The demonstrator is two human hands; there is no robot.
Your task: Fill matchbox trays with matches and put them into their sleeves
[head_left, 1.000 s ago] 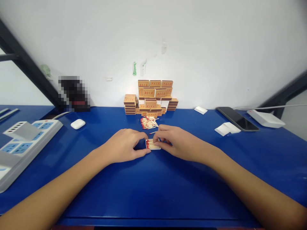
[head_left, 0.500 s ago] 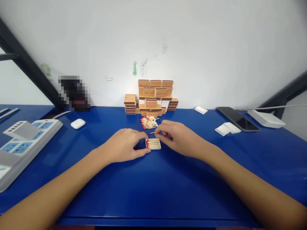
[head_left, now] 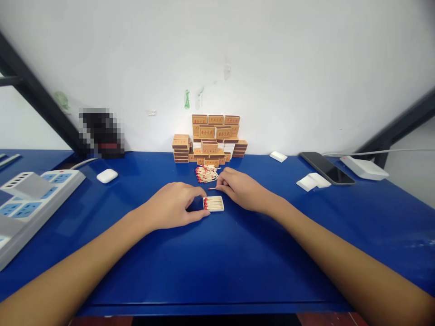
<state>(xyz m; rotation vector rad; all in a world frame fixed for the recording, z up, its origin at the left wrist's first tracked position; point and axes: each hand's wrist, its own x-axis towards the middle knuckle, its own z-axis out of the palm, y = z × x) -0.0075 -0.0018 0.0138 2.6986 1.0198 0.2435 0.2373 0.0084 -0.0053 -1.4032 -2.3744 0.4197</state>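
A white matchbox tray (head_left: 222, 204) lies on the blue table, partly filled with matches whose red heads point left. My left hand (head_left: 178, 204) steadies it at its left end, thumb on the near side and forefinger on the far side. Just beyond the tray, my right hand (head_left: 238, 188) has its fingertips closed on the tail end of a single match (head_left: 212, 188), red head to the left. Behind that match lies a loose pile of red-tipped matches (head_left: 206, 174).
Stacked yellow-brown matchboxes (head_left: 209, 132) stand against the wall, behind the pile. On the left are a power strip (head_left: 37, 197) and a white earbud case (head_left: 107, 175). To the right lie a phone (head_left: 326, 168), white folded pieces (head_left: 312, 181) and a white box (head_left: 364, 168).
My right hand's fingers have come together on the single match beside the pile. The left hand stays at the tray. The whole view has shifted slightly.
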